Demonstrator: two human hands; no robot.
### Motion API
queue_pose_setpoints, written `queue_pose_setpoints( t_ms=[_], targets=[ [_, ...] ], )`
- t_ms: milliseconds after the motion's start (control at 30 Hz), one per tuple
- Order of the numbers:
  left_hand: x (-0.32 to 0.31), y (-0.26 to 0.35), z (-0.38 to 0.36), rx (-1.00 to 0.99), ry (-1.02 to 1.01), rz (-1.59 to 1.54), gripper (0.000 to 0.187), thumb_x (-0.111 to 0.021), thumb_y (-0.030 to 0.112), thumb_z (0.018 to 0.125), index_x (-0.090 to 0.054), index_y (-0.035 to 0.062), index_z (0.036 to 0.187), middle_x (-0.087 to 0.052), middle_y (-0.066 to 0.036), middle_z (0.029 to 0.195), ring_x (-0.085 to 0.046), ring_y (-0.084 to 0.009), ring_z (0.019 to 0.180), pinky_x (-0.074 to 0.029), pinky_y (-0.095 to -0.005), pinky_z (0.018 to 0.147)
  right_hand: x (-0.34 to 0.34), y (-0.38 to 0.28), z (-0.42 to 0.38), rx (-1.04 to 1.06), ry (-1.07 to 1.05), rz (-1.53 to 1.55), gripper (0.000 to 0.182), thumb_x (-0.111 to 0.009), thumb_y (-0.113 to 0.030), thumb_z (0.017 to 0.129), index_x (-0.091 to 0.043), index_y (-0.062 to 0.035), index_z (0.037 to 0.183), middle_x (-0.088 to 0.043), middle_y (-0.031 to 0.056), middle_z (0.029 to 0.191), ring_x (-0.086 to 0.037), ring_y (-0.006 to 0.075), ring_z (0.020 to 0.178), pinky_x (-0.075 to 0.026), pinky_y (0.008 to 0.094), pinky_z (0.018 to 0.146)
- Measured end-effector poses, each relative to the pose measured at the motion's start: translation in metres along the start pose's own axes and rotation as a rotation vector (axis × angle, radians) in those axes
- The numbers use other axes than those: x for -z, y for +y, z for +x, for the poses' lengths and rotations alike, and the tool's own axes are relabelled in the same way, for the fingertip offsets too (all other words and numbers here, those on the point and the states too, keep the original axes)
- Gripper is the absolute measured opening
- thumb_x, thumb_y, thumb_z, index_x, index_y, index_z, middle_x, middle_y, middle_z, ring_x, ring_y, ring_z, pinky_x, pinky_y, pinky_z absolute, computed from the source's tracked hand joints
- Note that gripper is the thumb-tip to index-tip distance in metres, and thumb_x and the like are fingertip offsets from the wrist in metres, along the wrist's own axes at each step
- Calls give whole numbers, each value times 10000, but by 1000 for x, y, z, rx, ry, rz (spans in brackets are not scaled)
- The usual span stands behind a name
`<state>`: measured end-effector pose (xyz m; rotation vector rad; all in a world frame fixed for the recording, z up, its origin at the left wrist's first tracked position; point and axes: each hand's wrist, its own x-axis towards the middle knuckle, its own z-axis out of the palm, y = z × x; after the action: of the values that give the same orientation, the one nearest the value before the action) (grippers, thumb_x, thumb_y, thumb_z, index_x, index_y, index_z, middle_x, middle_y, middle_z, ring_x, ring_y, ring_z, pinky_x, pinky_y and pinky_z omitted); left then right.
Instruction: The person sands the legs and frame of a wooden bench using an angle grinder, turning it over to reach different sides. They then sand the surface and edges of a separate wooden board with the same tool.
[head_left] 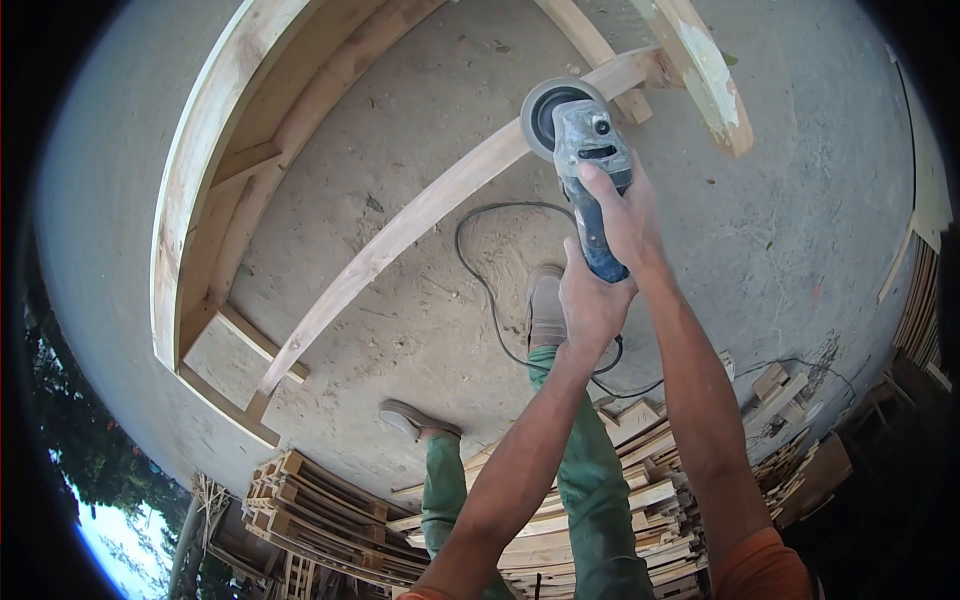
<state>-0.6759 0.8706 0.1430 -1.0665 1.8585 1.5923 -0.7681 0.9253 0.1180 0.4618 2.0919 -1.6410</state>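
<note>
A blue and grey angle grinder (590,150), dusty, has its round disc (545,115) over a long curved wooden rail (400,225). My left hand (592,300) is wrapped round the rear end of the grinder's body. Farther forward, my right hand (630,215) grips the body near its head, thumb on top. The rail runs from the lower left to the upper right, where it meets a wooden post (705,75) with pale patches. Whether the disc touches the wood cannot be made out.
A curved wooden frame (215,150) stands at the left. The black power cord (487,285) loops over the concrete floor (400,330) beside my shoes (545,305). Stacked wooden pieces (320,515) lie behind my legs, with more planks (915,300) at the far right.
</note>
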Motion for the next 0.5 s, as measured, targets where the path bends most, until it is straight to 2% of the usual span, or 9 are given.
queue_pose_setpoints(
  t_ms=[167,267,367,500],
  targets=[
    [-11,26,12,28,-78,-3,638,-863,279,747,-460,17,1165,-697,-246,1026,-695,-414,998,-522,-475,853,16,-10,22,-15,37,21,717,-743,-484,866,-563,57,1302,-680,189,1145,-679,237,1001,-538,342,885],
    [-17,31,18,-22,-61,2,639,-868,285,746,-460,22,1161,-699,-246,1029,-694,-419,1002,-521,-480,856,21,-5,33,43,69,39,721,-739,-481,868,-564,58,1314,-681,192,1150,-682,238,1005,-537,341,888],
    [-25,33,22,-29,-45,8,647,-874,294,743,-461,23,1160,-700,-249,1031,-695,-423,1001,-523,-485,850,27,-12,37,8,81,37,731,-733,-485,872,-561,63,1324,-681,191,1151,-682,245,1002,-536,339,893],
    [-27,43,22,22,-61,20,647,-875,296,744,-460,23,1159,-700,-251,1025,-695,-430,991,-525,-490,841,33,-16,41,12,57,-12,737,-728,-491,873,-560,67,1326,-681,187,1152,-683,243,997,-539,340,886]
  ],
)
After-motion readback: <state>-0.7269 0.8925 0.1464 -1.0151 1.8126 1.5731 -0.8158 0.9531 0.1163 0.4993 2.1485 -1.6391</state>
